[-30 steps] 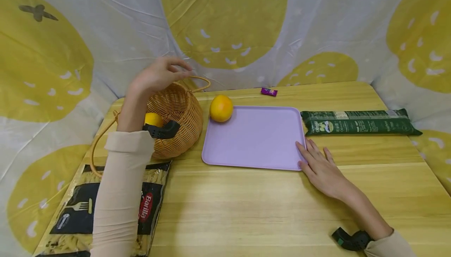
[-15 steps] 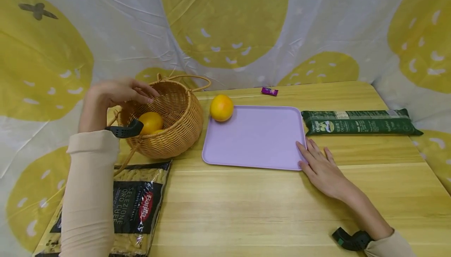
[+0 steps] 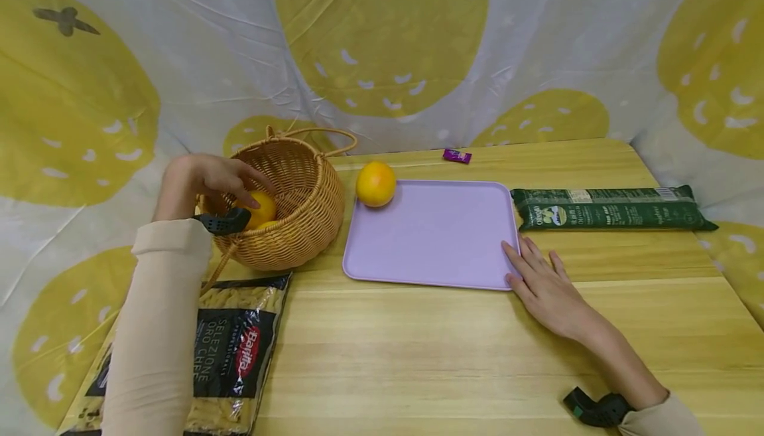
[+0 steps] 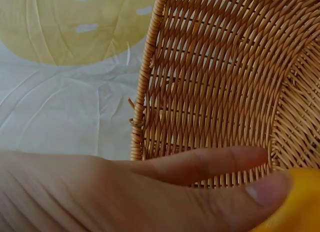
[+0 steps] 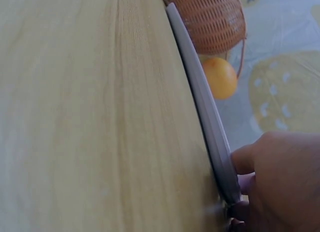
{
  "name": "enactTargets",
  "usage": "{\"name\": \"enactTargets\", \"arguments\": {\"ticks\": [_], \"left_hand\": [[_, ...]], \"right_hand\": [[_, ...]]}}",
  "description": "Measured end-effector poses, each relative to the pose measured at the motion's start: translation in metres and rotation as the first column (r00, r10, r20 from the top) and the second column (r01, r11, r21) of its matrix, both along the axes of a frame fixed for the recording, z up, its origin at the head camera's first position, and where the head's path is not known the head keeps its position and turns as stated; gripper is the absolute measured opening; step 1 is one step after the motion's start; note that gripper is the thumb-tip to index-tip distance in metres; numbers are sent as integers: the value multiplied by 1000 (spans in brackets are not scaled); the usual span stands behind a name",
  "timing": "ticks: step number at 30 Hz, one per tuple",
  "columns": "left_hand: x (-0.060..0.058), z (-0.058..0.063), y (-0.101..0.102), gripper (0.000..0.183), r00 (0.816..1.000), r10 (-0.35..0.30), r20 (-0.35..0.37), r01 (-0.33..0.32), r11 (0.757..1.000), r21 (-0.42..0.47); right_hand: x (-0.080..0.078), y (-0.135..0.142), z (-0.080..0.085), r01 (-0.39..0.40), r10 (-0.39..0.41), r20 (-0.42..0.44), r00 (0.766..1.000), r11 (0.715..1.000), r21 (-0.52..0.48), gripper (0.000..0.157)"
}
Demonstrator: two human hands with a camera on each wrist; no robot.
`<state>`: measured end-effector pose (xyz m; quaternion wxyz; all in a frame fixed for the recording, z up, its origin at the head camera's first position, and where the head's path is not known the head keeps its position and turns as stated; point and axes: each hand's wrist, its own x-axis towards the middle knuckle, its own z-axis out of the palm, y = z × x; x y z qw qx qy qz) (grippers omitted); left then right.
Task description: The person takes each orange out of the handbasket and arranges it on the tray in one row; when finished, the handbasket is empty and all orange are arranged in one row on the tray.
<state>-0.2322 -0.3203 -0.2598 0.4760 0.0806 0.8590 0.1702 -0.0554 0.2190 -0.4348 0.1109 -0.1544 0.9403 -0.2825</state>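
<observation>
A wicker basket (image 3: 304,217) stands at the left with oranges in it. My left hand (image 3: 209,177) reaches over its rim, and the thumb overlaps one orange (image 3: 262,210). In the left wrist view that hand's fingers (image 4: 215,162) are fairly straight beside the orange (image 4: 295,202); its other fingers are hidden. A lilac tray (image 3: 436,237) lies mid-table, with another orange (image 3: 375,184) on its far left corner. My right hand (image 3: 549,293) lies at the tray's near right corner with straight fingers touching its edge.
A black Barilla pasta bag (image 3: 235,350) lies under the left forearm, close in front of the basket. A long green package (image 3: 609,209) lies right of the tray, and a small purple packet (image 3: 456,156) behind it. A patterned cloth (image 3: 382,38) hangs around the table.
My left hand has drawn back left from over the basket's far rim, then lowered onto an orange inside. The right hand and the tray have stayed put.
</observation>
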Motion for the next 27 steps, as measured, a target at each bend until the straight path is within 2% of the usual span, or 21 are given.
{"name": "enactTargets", "arguments": {"ticks": [4, 7, 12, 16, 23, 27], "left_hand": [[-3, -3, 2, 66, 1000, -30, -8, 30, 999, -40], [-4, -5, 3, 62, 1000, -19, 6, 19, 999, -51], [-2, -6, 3, 64, 988, 133, 77, -129, 990, -55], [-2, -6, 2, 69, 980, 182, 75, -177, 982, -65], [-4, -11, -3, 58, 993, 108, 41, -106, 994, -35], [-6, -15, -6, 58, 997, 73, 11, -73, 997, 5]], "right_hand": [[0, -1, 1, -1, 1, -4, 1000, 1000, 5, 62], [0, -2, 1, -4, 4, -7, 1000, 1000, 7, 61], [-1, -3, 0, -9, 9, -8, 1000, 1000, 9, 61], [-1, -4, 0, -14, 15, -8, 1000, 1000, 11, 62], [-2, -5, 1, -19, 19, -12, 1000, 1000, 23, 62], [-2, -6, 2, -17, 18, -9, 1000, 999, 28, 62]]}}
